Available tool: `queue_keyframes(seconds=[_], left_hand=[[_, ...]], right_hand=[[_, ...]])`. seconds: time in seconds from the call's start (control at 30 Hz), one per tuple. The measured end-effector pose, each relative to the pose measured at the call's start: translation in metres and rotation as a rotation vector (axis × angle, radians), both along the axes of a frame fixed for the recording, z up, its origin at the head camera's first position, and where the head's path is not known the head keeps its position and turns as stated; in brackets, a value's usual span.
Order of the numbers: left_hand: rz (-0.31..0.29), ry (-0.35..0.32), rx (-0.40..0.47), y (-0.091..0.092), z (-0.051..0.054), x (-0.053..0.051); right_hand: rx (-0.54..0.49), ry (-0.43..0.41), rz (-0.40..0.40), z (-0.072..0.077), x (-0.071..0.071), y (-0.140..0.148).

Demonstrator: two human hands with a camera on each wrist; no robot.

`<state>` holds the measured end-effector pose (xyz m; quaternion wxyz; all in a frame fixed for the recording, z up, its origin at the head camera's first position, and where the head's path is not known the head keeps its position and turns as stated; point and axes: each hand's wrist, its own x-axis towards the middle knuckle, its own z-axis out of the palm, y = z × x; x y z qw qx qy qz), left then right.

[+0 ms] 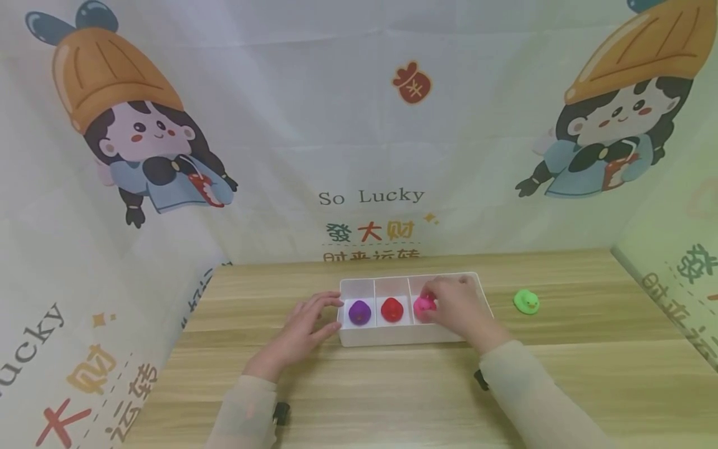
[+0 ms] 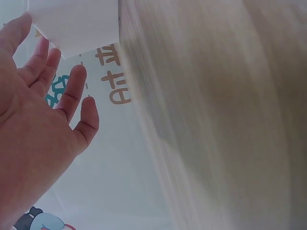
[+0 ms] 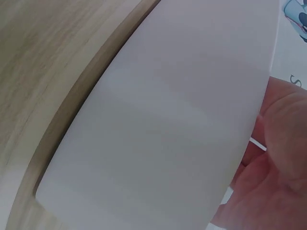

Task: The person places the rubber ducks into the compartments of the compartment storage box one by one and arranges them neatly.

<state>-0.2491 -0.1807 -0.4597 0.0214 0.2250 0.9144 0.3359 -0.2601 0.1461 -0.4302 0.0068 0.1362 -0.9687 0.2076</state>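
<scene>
A white divided box (image 1: 359, 337) stands on the table. A purple rubber duck (image 1: 359, 313) sits in its leftmost compartment, and a red rubber duck (image 1: 392, 310) in the one beside it. Over the third compartment, my right hand (image 1: 461, 308) pinches a pink rubber duck (image 1: 423, 308), partly covered by the fingers. In the right wrist view the box's side wall (image 3: 158, 120) hides the fingertips. My left hand (image 1: 303, 327) touches the box's left end with its fingers spread; the left wrist view shows those fingers (image 2: 74, 91) extended rather than curled.
A green rubber duck (image 1: 526, 302) lies on the wooden table (image 1: 381, 393), right of the box. Behind the table hangs a white printed cloth (image 1: 280, 125), which also runs along both sides. My right hand covers the box's right part.
</scene>
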Motion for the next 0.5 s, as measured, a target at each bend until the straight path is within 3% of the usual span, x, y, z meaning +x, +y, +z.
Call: queue_keyframes(seconds=[0.5], left_hand=[[0.001,-0.015,-0.008,-0.0019,0.0027,0.0016]], right_hand=[[0.063,0.000,-0.042,-0.0021,-0.0044,-0.0091]])
